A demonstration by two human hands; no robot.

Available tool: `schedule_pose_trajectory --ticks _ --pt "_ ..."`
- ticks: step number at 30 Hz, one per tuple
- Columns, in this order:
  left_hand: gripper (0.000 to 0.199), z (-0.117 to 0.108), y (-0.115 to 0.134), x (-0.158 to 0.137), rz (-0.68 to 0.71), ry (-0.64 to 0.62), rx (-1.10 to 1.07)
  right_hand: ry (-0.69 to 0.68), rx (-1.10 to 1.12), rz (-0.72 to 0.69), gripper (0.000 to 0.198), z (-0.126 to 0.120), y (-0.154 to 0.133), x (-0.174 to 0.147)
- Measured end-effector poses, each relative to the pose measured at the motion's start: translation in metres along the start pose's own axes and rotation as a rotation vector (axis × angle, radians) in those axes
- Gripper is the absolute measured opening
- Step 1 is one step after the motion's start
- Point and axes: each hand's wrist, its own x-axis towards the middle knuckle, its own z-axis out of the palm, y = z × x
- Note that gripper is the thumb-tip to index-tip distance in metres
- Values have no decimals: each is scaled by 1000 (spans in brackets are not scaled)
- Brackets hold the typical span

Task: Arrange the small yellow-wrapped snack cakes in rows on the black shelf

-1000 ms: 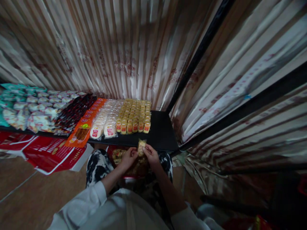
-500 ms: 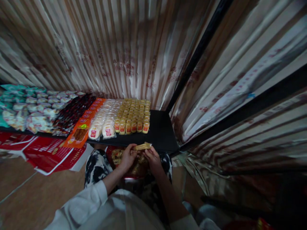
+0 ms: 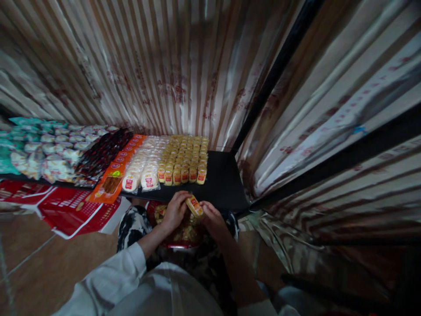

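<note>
Between my two hands is a small yellow wrapped snack pack [image 3: 194, 206] with a red-and-yellow label facing up. My left hand [image 3: 176, 213] pinches its upper left end, and my right hand [image 3: 213, 218] has its fingers closed on the lower right end. Under my hands, on my lap, sits a red container [image 3: 179, 246] holding several similar gold-wrapped packs [image 3: 189, 232]. Just ahead, on a black shelf [image 3: 220, 184], stand tight rows of matching yellow packs [image 3: 184, 160], labels toward me on the front row.
Left of the yellow packs lie white round wrapped snacks [image 3: 144, 169], an orange packet [image 3: 113, 180], dark packets [image 3: 101, 151] and white-and-teal bags [image 3: 49, 147]. A red bag [image 3: 79, 208] hangs below the shelf's left part. Black posts [image 3: 263, 96] and striped plastic sheeting [image 3: 184, 66] enclose the shelf.
The snack pack has turned from lying sideways to a slant, and its label now shows. Both hands stay on it, with the right hand slightly lower.
</note>
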Motion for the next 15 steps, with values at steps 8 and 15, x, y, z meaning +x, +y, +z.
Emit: schedule_pose_trajectory --ticks 8,15 --pt "31 5 -4 4 64 -1 126 -1 238 26 42 1 -9 1" --pt "28 10 10 -2 120 -9 537 205 51 -211 46 -10 4 8"
